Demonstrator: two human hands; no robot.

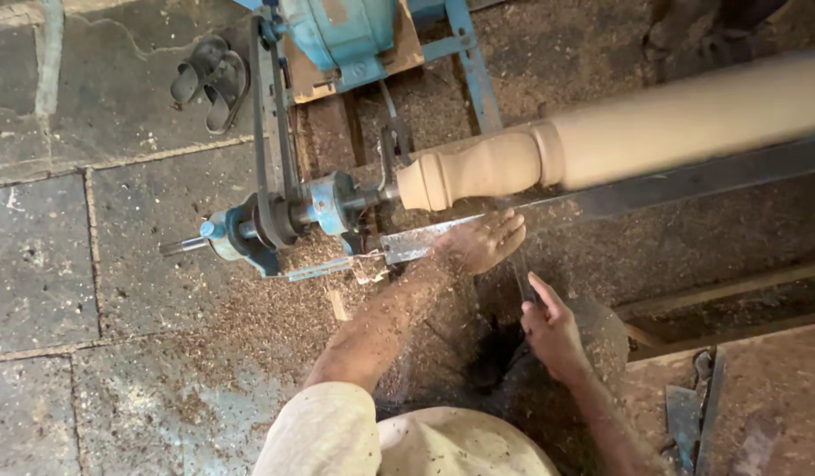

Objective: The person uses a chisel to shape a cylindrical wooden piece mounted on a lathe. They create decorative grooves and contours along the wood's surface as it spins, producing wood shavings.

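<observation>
Your pale sleeve (324, 432) fills the bottom edge at 6 o'clock, and both forearms run up from it, dusted with shavings. Your left hand (485, 240) lies flat, fingers spread, on the long metal tool rest (425, 240), pressing down just below the turned wooden spindle (478, 167). Your right hand (553, 330), at about 4 o'clock from it, is closed around the dark handle of a turning tool (522, 280) whose shaft runs up under the left palm toward the wood; the cutting tip is hidden.

That spindle is mounted in the blue lathe (284, 216), stretching from centre frame out toward 2 o'clock, its surface blurred, so I judge it to be spinning. Sawdust (275, 308) covers the stone floor, and a pair of sandals (209, 79) sits at 11 o'clock.

Risk: your left fingertips sit very near the turning wood. If the tool catches, it could kick, or drag your fingers into the gap between rest and spindle.
</observation>
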